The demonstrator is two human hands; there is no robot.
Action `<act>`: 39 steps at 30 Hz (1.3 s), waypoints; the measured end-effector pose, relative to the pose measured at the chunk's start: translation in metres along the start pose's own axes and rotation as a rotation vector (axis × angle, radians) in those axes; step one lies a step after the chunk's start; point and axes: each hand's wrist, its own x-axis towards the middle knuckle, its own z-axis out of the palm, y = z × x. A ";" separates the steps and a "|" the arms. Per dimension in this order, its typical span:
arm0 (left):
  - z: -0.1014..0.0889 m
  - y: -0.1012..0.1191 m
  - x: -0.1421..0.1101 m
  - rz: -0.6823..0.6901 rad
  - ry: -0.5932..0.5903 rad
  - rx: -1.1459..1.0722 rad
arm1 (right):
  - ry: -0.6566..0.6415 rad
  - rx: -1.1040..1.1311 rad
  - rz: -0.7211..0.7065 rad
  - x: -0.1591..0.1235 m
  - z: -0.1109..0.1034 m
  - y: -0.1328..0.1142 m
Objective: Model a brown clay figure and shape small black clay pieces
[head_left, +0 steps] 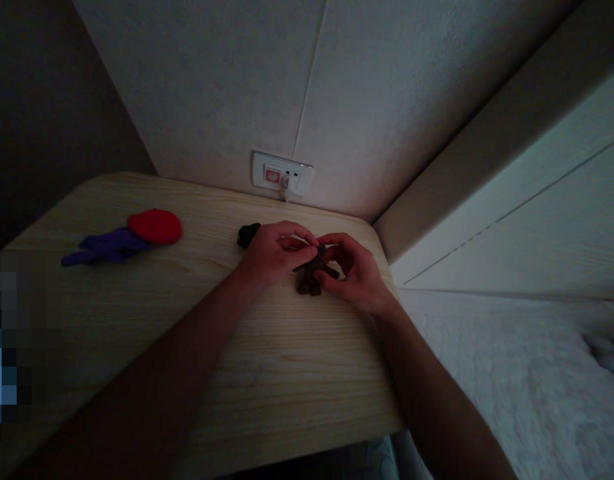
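A small dark brown figure [313,279] with stubby limbs, looking like modelling clay, stands or leans on the wooden tabletop [287,373]. My right hand [354,270] is closed around its right side, thumb against its body. At the figure's top is a small dark grey piece [321,251], pinched by the fingertips of my left hand [277,253]. The right fingertips meet the left ones there. Whether the grey piece is joined to the figure is hidden by my fingers. A black lump [247,235] lies just beyond my left hand, partly covered by it.
On the left of the table lie a flattened red lump [155,227] and a long purple lump [109,245], touching each other. A wall socket [281,175] with a plug in it sits just above the back edge. A pale cabinet [511,200] borders the right side.
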 end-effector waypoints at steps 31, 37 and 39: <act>0.000 0.002 0.000 -0.078 -0.033 -0.041 | -0.002 0.006 0.020 -0.001 0.002 -0.002; 0.000 0.001 0.000 -0.091 -0.016 -0.061 | 0.005 0.045 0.059 -0.001 0.002 -0.001; -0.001 0.000 0.001 -0.103 -0.027 -0.072 | 0.006 0.059 0.055 0.000 0.002 0.000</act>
